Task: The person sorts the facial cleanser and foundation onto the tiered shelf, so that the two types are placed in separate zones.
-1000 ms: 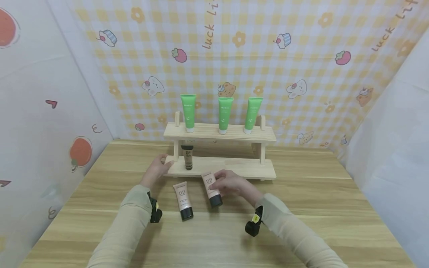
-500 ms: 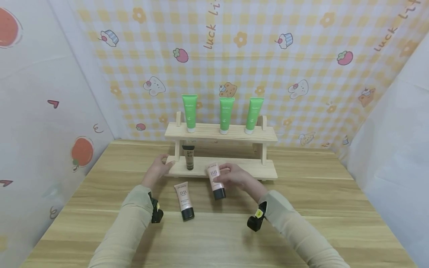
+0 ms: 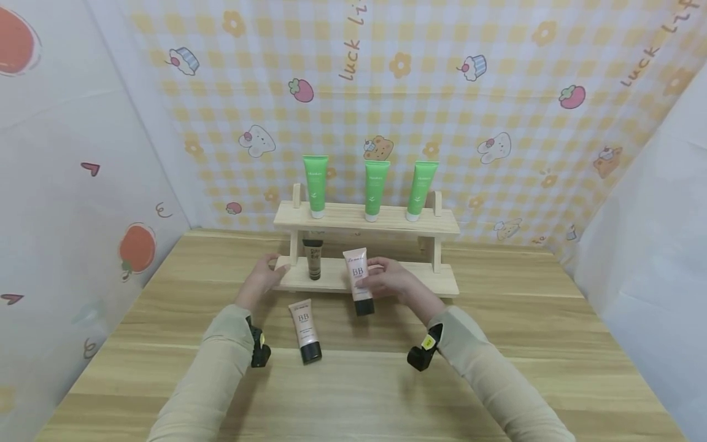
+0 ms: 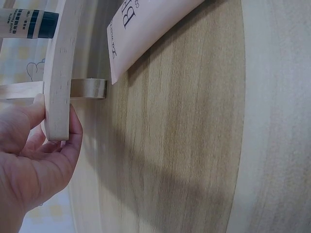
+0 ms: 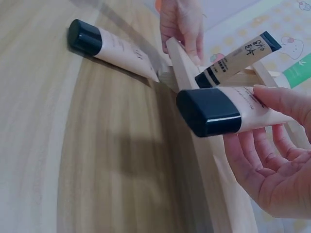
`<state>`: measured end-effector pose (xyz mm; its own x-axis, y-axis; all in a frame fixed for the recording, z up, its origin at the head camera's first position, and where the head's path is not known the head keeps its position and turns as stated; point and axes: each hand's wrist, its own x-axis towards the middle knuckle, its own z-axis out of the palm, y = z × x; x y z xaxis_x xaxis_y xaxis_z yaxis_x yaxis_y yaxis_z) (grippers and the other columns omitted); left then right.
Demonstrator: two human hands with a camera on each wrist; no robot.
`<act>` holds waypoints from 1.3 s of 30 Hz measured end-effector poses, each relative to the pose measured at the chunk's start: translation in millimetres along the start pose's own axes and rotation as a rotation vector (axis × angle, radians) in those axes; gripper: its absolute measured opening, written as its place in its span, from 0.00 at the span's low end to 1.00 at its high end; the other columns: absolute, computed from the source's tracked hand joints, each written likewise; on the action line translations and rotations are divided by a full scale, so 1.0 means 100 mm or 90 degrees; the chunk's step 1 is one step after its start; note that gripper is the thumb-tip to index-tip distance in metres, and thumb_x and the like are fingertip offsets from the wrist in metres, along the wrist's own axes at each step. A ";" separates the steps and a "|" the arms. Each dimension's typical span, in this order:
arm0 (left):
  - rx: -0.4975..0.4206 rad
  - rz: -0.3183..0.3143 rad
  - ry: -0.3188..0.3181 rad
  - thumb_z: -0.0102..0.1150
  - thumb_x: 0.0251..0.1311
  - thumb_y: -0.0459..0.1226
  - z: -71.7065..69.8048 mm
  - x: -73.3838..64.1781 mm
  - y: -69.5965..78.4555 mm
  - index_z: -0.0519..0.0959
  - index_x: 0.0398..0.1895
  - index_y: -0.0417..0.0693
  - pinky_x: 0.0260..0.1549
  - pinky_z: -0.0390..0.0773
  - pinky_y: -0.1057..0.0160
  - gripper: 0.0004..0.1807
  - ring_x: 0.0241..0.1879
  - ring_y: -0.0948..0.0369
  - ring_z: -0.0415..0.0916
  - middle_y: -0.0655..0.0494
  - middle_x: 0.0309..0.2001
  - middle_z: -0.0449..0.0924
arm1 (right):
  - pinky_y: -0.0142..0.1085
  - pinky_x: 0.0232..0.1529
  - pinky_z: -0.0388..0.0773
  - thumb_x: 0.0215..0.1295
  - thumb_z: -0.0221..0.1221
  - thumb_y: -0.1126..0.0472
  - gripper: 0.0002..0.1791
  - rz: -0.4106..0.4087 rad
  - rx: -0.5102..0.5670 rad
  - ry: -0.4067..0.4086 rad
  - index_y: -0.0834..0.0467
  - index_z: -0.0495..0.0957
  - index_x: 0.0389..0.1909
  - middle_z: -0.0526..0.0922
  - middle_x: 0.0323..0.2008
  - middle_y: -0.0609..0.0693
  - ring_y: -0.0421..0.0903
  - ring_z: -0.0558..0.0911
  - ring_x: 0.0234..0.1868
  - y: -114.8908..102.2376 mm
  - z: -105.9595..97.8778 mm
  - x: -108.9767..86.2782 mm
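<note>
My right hand point(image 3: 391, 277) holds a pale pink BB cream tube point(image 3: 357, 273) between thumb and fingers, its black cap point(image 5: 209, 111) pointing down toward me. The tube overlaps the front of the lower shelf in the head view. My left hand point(image 3: 262, 277) grips the left end of the lower shelf point(image 4: 59, 73) of a small wooden rack, thumb above and fingers beneath. A small brown tube with a black end point(image 3: 313, 261) stands on that shelf near its left side. Another pink BB cream tube point(image 3: 305, 331) lies on the table in front of the rack.
Three green tubes, left point(image 3: 316, 187), middle point(image 3: 376, 191) and right point(image 3: 421, 191), stand on the upper shelf point(image 3: 342, 215). Behind the rack hangs a yellow checked cloth point(image 3: 442, 104). White cloth panels border the wooden table point(image 3: 513, 319) on both sides.
My right hand has raised the BB cream tube from near the tabletop, up and slightly right, to the lower shelf's front, turning it more upright. My left hand keeps its hold on the shelf.
</note>
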<state>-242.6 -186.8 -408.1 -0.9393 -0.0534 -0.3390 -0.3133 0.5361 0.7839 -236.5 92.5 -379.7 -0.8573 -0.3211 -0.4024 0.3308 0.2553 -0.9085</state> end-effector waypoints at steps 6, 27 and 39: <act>0.007 0.008 0.001 0.41 0.68 0.42 0.00 0.01 -0.01 0.45 0.69 0.38 0.54 0.72 0.50 0.32 0.55 0.42 0.69 0.29 0.61 0.60 | 0.39 0.42 0.81 0.51 0.62 0.70 0.30 -0.012 0.020 0.013 0.61 0.65 0.57 0.79 0.43 0.54 0.42 0.81 0.35 -0.06 -0.04 0.00; 0.008 0.005 0.004 0.42 0.68 0.41 -0.01 0.03 -0.02 0.46 0.69 0.38 0.55 0.71 0.49 0.32 0.56 0.42 0.68 0.29 0.60 0.61 | 0.39 0.56 0.74 0.50 0.61 0.74 0.32 -0.042 0.083 0.074 0.61 0.66 0.59 0.71 0.58 0.61 0.52 0.76 0.54 -0.19 -0.16 0.04; 0.006 0.003 -0.007 0.42 0.68 0.42 -0.02 0.04 -0.02 0.45 0.70 0.40 0.60 0.65 0.47 0.33 0.58 0.41 0.67 0.29 0.63 0.57 | 0.39 0.57 0.73 0.52 0.60 0.73 0.31 -0.074 0.080 0.094 0.62 0.65 0.59 0.69 0.60 0.61 0.48 0.77 0.53 -0.17 -0.23 0.08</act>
<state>-245.7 -189.8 -409.8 -0.9392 -0.0423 -0.3408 -0.3076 0.5447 0.7802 -257.7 106.2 -364.9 -0.9379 -0.2019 -0.2820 0.2653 0.1058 -0.9583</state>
